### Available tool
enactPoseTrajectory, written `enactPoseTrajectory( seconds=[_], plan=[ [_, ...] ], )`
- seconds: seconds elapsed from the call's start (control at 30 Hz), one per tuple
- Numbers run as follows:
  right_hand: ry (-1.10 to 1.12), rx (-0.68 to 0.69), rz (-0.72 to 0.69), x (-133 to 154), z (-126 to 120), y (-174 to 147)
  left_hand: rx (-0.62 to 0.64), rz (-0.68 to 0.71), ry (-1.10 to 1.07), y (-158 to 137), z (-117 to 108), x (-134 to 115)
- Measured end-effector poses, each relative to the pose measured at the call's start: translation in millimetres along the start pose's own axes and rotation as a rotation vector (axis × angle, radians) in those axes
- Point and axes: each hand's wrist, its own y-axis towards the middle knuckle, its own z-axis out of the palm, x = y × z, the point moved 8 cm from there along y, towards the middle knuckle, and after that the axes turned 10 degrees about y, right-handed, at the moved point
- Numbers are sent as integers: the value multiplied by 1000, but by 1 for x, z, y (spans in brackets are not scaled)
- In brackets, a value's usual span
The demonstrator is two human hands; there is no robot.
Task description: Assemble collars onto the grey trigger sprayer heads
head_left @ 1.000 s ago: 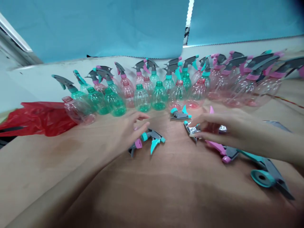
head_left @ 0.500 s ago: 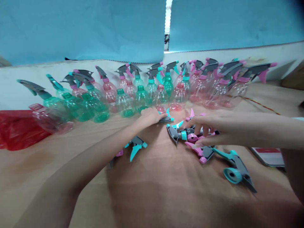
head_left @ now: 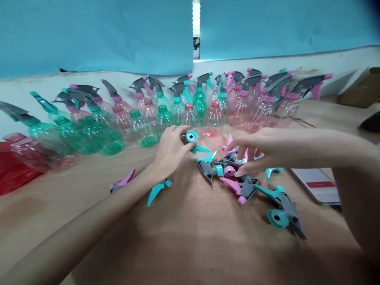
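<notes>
My left hand (head_left: 173,148) is closed on a grey and teal spray head (head_left: 191,136), its round collar turned toward me and its teal trigger pointing right. Over a pile of loose spray heads hovers my right hand (head_left: 255,152), fingers curved and apart from the thumb. Below those fingers lie a pink-collared spray head (head_left: 229,171) and a grey and pink one (head_left: 245,190). A grey and teal spray head (head_left: 209,168) rests between my hands. Another teal one (head_left: 285,215) lies nearer me on the right.
Bottles with spray heads line the wall, and open-necked bottles, such as a green one (head_left: 144,130) and a pink one (head_left: 214,120), stand before them. A red bag (head_left: 14,170) lies at left, a phone-like device (head_left: 317,186) at right. Two spray heads lie by my left forearm, one teal (head_left: 157,192).
My left hand has lifted and turned the teal spray head, so its collar now faces me. My right hand stays over the pile. The view has shifted to the right.
</notes>
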Motion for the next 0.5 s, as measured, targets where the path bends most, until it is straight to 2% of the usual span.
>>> enactPoseTrajectory(
  seconds=[0.07,0.1,0.17,0.27,0.33,0.5],
  plan=[
    [19,122,71,-1,9,3,-135,84,-75,-17,-18,-7],
    [34,137,87,1,11,5,-197,150,-105,-27,-27,-11],
    [90,59,48,14,8,12,-241,270,-100,-49,-34,-19],
    [197,-80,-69,41,10,19,-259,358,-60,-75,-36,-24],
    [189,-126,-96,55,20,21,-285,367,-62,-87,-37,-24],
    [-8,-242,-137,80,45,14,-289,347,-129,-97,-39,-18]
  ],
)
